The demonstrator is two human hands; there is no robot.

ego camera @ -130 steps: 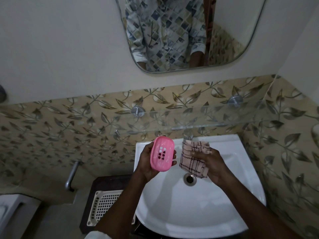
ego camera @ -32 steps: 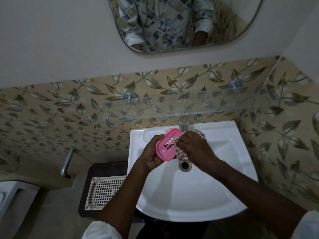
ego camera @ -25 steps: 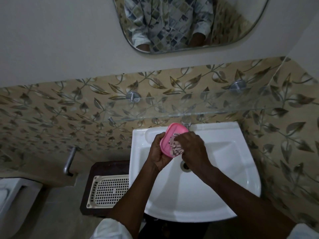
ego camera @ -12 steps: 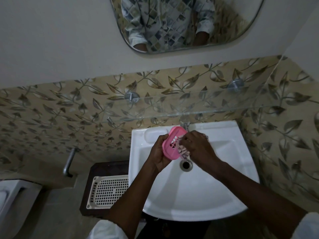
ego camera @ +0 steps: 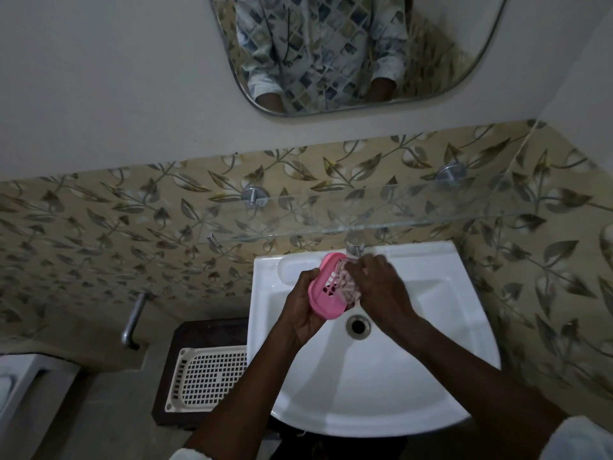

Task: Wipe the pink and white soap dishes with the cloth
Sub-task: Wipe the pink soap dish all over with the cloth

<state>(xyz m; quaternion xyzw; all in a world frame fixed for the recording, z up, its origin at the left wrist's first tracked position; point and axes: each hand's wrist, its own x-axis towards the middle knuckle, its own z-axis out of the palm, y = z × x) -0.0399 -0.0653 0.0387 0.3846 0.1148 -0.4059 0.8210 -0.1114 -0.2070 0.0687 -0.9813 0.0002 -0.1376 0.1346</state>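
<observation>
- Pink soap dish tilted up on its edge, in the air over the back half of a white sink, just in front of the tap, slotted inside facing right.
- Left hand under and behind the dish, fingers curled round its outer rim in a firm grip.
- Right hand against the open face of the dish, fingers bunched tight round a pinkish checked cloth, cloth pressed into the hollow of the dish.
- Round drain just below both hands.
- Bare forearms reaching in from the bottom edge, pale cuffs at the corners.
- Glass shelf above the tap, on two round metal studs, leaf-patterned tiles behind.
- Mirror higher up on a plain wall, a patterned shirt reflected in it.
- Left of the sink and lower down: white perforated tray lying flat on a dark stand, well apart from the hands.
- Metal pipe low on the tiled wall, further left.
</observation>
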